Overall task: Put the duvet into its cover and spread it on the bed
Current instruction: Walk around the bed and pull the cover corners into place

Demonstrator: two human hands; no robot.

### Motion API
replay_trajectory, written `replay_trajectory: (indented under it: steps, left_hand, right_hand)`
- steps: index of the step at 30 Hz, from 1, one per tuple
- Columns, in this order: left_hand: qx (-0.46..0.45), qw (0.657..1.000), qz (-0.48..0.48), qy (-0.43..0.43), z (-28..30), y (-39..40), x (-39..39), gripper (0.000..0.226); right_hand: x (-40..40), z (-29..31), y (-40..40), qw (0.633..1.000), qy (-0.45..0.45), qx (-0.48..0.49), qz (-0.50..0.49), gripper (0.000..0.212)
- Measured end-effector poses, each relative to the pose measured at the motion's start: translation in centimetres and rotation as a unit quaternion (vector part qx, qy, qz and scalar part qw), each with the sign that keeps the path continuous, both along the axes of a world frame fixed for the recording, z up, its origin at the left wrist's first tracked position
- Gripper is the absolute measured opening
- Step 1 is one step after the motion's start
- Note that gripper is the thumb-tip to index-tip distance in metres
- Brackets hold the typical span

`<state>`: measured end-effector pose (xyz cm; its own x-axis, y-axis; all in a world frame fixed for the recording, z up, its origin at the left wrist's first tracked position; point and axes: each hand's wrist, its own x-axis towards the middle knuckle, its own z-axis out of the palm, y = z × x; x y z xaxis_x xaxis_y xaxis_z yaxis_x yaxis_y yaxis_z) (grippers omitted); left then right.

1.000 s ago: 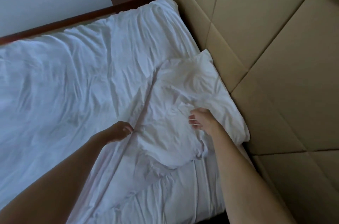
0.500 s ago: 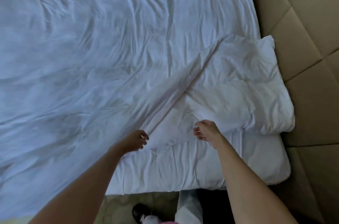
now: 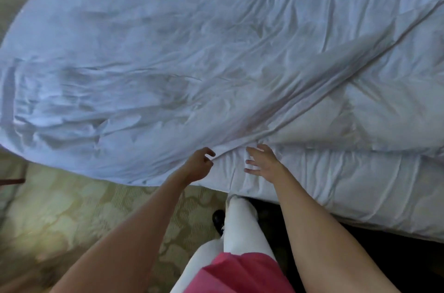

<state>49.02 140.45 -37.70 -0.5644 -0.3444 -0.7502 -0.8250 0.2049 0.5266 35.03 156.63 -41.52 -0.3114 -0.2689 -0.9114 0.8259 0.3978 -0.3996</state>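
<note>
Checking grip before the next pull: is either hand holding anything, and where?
The left hand pinches the duvet cover at its near edge. The right hand holds nothing, fingers spread.

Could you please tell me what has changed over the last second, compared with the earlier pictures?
The left hand has slid along the thin white duvet cover's edge towards the bed's near side, still pinching it. The right hand has let go of the puffy white duvet and now hovers open over it. The view has swung left and down. The cover still drapes the bed.
</note>
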Motion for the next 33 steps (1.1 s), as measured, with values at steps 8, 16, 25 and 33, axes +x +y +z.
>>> replay_trajectory:
  steps: [8,16,25,33]
  left_hand:
    - [0.073,0.993,0.092,-0.013,-2.0,-1.6,2.7,0.025]
    - [0.114,0.976,0.178,-0.043,1.5,-3.1,-0.1,0.03]
    - [0.415,0.6,0.647,0.22,5.9,-13.6,-4.8,0.07]
    - [0.359,0.543,0.698,0.3,11.7,-25.7,-7.3,0.05]
  right_hand:
    - [1.8,-1.8,-7.8,0.994,0.013,-0.031,-0.101,0.083]
    - [-0.7,2.8,-13.9,0.989,0.046,-0.064,-0.123,0.057]
    - [-10.5,12.3,-23.0,0.97,0.155,-0.131,-0.135,0.042]
    - [-14.1,15.7,-27.1,0.97,0.136,-0.141,-0.145,0.054]
